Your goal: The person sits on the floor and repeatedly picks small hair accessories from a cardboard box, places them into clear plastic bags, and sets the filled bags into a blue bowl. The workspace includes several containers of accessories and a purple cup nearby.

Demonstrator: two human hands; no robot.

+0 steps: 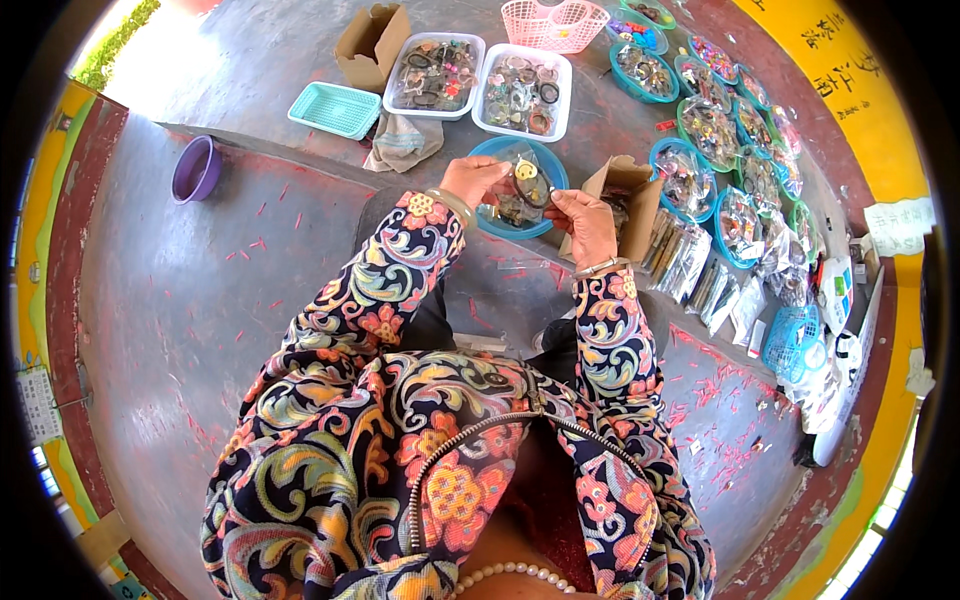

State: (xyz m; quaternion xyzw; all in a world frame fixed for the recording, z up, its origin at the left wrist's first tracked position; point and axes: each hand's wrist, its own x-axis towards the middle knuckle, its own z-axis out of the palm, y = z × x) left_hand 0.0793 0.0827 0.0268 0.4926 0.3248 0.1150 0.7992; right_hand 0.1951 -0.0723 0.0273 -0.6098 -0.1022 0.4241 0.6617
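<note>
Between my two hands is a small clear plastic bag (524, 158) with a dark hair tie (536, 190) inside, bearing a yellow smiley piece. My left hand (474, 182) pinches the bag's left side. At its lower right, the fingers of my right hand (588, 226) are closed on the bag too. Directly under it stands a round blue basin (483, 218) with more bagged pieces in it, partly covered by my hands. An open cardboard box (642, 218) is just right of my right hand.
Ahead stand two white trays (478, 60) of bagged accessories, a turquoise basket (334, 110), a grey cloth (404, 142) and a pink basket (555, 25). Several filled round baskets (686, 178) crowd the right, with plastic-wrapped bundles (676, 262) nearer. A purple basin (196, 170) sits left.
</note>
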